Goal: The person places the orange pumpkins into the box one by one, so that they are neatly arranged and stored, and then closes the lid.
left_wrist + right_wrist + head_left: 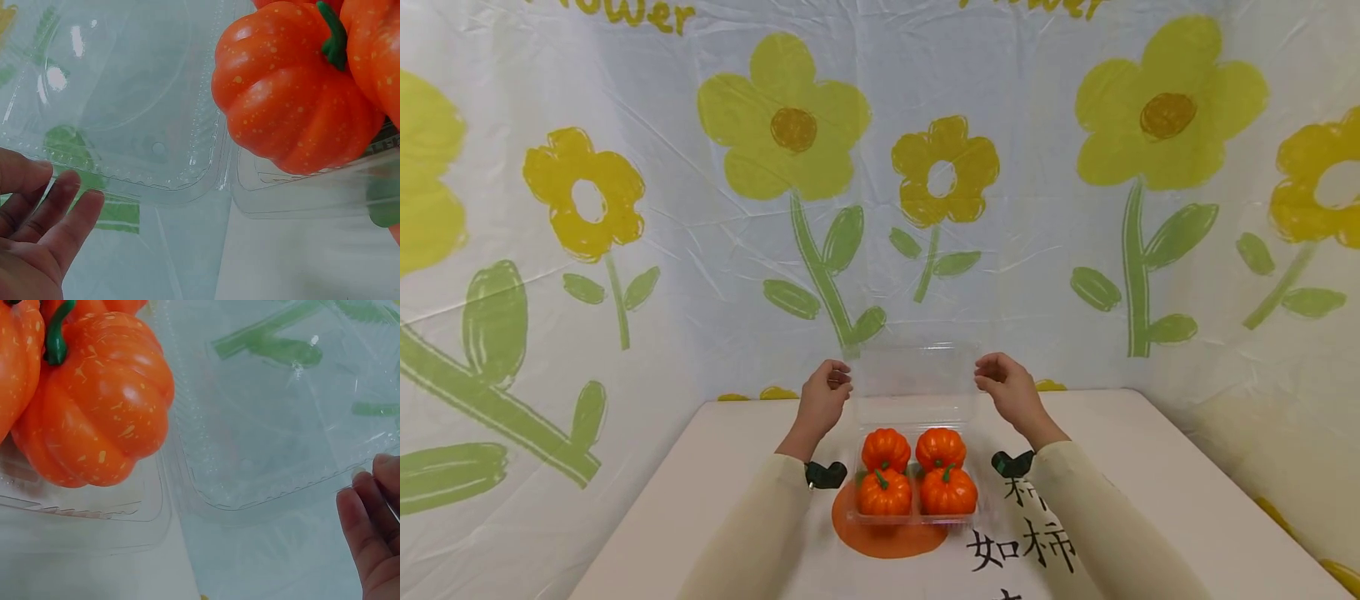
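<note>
A clear plastic clamshell box [917, 521] sits on the table with its lid [917, 375] raised upright at the back. Several small orange toy pumpkins [883, 493] with green stems fill its base, in two rows. My left hand [826, 396] holds the lid's left edge between thumb and fingertips, and the left wrist view shows those fingers [81, 219] at the rim. On the other side, my right hand [1009, 392] pinches the lid's right edge; its fingertips [356, 503] show right at the rim. Close to the hinge stands one pumpkin [100, 400].
The white table [715, 483] carries a printed orange circle [887, 546] under the box and black characters [992, 550] to its right. Behind stands a cloth backdrop [1037, 275] with yellow flowers. Dark green shapes [826, 475] lie beside both wrists.
</note>
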Tool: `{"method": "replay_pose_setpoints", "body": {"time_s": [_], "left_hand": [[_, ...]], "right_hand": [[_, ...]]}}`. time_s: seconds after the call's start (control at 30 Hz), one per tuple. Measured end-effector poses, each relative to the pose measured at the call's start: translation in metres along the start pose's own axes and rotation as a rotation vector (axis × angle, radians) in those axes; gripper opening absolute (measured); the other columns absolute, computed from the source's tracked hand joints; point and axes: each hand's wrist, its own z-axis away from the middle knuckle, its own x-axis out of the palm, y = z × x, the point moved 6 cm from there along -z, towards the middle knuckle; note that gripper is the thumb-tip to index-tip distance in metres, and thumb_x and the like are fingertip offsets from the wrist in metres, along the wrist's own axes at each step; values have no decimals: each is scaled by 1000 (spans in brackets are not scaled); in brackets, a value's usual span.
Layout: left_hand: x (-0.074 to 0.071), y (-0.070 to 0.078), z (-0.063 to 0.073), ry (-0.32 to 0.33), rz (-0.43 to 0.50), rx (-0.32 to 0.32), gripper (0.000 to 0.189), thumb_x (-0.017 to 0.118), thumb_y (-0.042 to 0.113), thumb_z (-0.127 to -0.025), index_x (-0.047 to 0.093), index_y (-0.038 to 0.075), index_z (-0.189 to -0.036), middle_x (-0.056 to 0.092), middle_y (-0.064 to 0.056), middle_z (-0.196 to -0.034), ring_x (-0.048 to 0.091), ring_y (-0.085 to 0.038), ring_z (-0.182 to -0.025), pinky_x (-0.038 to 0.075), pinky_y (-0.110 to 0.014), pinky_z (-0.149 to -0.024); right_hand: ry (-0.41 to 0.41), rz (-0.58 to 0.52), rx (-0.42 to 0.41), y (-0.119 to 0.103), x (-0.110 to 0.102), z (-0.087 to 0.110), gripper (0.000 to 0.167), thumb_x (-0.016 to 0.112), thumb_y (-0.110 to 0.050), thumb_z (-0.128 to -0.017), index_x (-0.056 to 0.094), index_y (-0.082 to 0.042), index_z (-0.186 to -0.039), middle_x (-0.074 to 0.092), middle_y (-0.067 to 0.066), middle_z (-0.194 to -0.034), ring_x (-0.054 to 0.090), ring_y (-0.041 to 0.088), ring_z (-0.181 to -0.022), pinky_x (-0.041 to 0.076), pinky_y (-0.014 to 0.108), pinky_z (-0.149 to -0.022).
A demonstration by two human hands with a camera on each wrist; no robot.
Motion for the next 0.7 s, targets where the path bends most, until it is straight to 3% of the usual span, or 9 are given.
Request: {"method": "replay_pose_setpoints", "body": {"time_s": [0.33, 0.47, 0.7], "left_hand": [[2, -3, 11, 26, -43, 85, 25, 58, 14, -95, 56, 19, -119, 65, -12, -106, 66, -25, -103, 56, -44, -90], [2, -3, 17, 9, -19, 87, 27, 53, 18, -97, 53, 22, -124, 65, -4, -107, 67, -23, -105, 56, -42, -89], [-2, 2, 31, -9, 13, 86, 28, 47, 18, -98, 51, 21, -125, 66, -5, -116, 65, -21, -111, 53, -43, -95]], "right_hand": [[13, -19, -30, 0, 2, 10, 24, 59, -10, -94, 57, -7, -118, 64, 15, -111, 63, 28, -101, 56, 40, -91], [16, 36, -45, -5, 0, 17, 24, 58, -15, -95, 57, -9, -119, 65, 14, -113, 63, 28, -104, 55, 44, -93], [29, 107, -79, -14, -7, 27, 25, 58, -21, -96, 58, -6, -116, 65, 11, -112, 62, 27, -107, 51, 47, -98]]}}
